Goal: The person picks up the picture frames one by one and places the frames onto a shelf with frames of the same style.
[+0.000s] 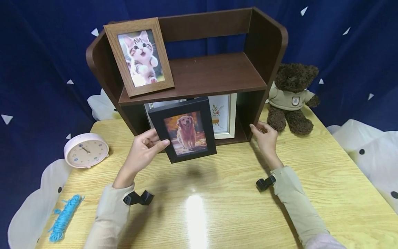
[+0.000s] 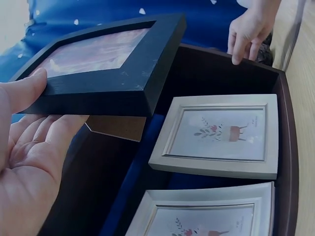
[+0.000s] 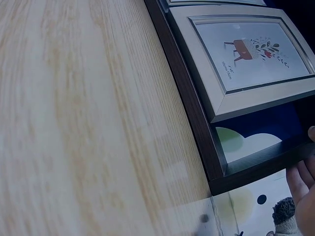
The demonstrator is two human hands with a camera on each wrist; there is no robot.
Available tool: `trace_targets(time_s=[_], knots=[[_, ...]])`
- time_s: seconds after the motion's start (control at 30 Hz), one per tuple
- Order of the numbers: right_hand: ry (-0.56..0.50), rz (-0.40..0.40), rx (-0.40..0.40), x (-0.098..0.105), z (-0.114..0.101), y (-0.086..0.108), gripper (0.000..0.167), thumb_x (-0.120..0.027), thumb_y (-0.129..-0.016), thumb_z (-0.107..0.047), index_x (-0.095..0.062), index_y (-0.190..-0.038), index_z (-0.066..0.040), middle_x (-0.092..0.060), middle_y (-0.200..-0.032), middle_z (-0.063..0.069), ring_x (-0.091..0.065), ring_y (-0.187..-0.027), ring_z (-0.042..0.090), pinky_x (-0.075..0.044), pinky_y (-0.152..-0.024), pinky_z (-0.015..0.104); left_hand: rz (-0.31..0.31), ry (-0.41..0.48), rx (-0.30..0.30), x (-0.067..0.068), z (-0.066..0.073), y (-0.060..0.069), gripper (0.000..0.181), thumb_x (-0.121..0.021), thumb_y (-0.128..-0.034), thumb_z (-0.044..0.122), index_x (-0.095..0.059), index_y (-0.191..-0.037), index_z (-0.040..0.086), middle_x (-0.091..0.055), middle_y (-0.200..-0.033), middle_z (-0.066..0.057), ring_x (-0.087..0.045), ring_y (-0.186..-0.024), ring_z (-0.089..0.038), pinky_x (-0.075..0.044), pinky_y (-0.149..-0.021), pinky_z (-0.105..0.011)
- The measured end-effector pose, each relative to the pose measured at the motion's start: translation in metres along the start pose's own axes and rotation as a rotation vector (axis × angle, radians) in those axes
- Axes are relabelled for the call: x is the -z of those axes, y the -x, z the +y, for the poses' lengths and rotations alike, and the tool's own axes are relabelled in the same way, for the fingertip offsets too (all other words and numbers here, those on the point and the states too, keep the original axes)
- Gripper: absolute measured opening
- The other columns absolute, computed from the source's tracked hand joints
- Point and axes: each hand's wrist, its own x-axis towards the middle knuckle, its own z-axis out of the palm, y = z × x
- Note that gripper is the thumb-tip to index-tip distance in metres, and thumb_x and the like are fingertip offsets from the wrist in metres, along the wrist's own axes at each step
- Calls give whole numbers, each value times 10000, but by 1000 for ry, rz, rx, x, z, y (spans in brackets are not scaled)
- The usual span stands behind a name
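Note:
My left hand (image 1: 140,154) holds a black picture frame (image 1: 188,133) by its left edge, thumb on the front and fingers behind. The frame shows a golden dog and is tilted in front of the lower compartment of a dark brown shelf (image 1: 214,74). In the left wrist view, part of its brown backing (image 2: 118,129) shows underneath. My right hand (image 1: 265,138) grips the front edge of the shelf's right side panel between thumb and fingers. Inside the lower compartment stand two pale picture frames, the right one (image 1: 231,117) partly covered by the black frame and the left one (image 2: 206,194) mostly covered in the head view.
A wooden frame with a kitten photo (image 1: 141,58) leans on the upper shelf at left. A round pink clock (image 1: 86,150) and a blue yarn bundle (image 1: 65,219) lie along the table's left side. Beside the shelf's right side sits a brown teddy bear (image 1: 290,100).

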Motion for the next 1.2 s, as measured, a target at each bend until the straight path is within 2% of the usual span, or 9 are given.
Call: trace_targets(time_s=[0.17,0.27,0.37,0.47,0.6,0.67,0.9,1.0,1.2], knots=[[2,-2,-5,0,-2,0,369,-737,-836,-233,-677,-1095,22,-622,-842,-147,-621,-807,-16,-516,-730,108,0,10,8,-1,6,-5,167,-636,-874,-16,-611,-1002,-121,-703,-856,146,-478,-586,2,-386,-481,-148],[1,-8,-15,0,-1,-1,363,-734,-838,-216,-674,-1102,26,-616,-832,-157,-618,-798,-24,-512,-719,101,-4,9,0,-2,8,-8,86,-632,-874,-23,-588,-891,-94,-659,-753,143,-433,-552,15,-344,-456,-145],[1,-8,-23,0,-1,-2,352,-729,-841,-187,-669,-1108,35,-614,-817,-172,-616,-786,-33,-511,-715,97,-11,24,-15,-3,12,-11,94,-630,-868,-39,-554,-831,-80,-633,-721,119,-394,-531,17,-316,-440,-147],[2,-3,-17,0,-2,-2,348,-731,-839,-183,-670,-1099,40,-612,-802,-181,-613,-777,-36,-511,-719,99,-18,35,-22,-3,16,-15,86,-630,-863,-47,-572,-877,-110,-663,-768,118,-434,-551,18,-348,-459,-141],[2,13,17,0,-2,0,343,-735,-835,-188,-673,-1075,49,-610,-795,-182,-613,-766,-37,-514,-730,107,-17,25,-14,-3,22,-21,176,-637,-863,-34,-595,-991,-147,-695,-856,149,-513,-613,4,-397,-507,-142],[4,17,25,0,-3,1,341,-734,-836,-188,-673,-1071,52,-609,-802,-179,-615,-769,-35,-516,-734,110,-12,17,-12,-4,25,-24,161,-638,-861,-34,-592,-969,-145,-688,-839,151,-502,-602,2,-381,-501,-145],[23,2,-2,0,-3,0,355,-730,-840,-200,-673,-1100,35,-604,-819,-178,-605,-793,-29,-512,-759,115,-20,64,-6,-8,33,-32,241,-608,-836,-104,-581,-1064,-179,-704,-896,150,-637,-769,-22,-503,-676,-156],[16,-2,-6,0,-2,-1,347,-723,-844,-169,-665,-1109,47,-606,-814,-183,-603,-786,-41,-510,-762,113,-32,72,-2,-10,37,-36,288,-601,-834,-113,-575,-1114,-173,-717,-928,89,-667,-820,-49,-523,-715,-173],[9,3,-2,0,-2,0,349,-725,-842,-172,-664,-1105,49,-607,-817,-182,-604,-788,-43,-509,-762,109,-48,42,-10,-12,45,-46,279,-592,-846,-103,-582,-1119,-156,-705,-971,-175,-657,-800,-49,-506,-672,-177]])
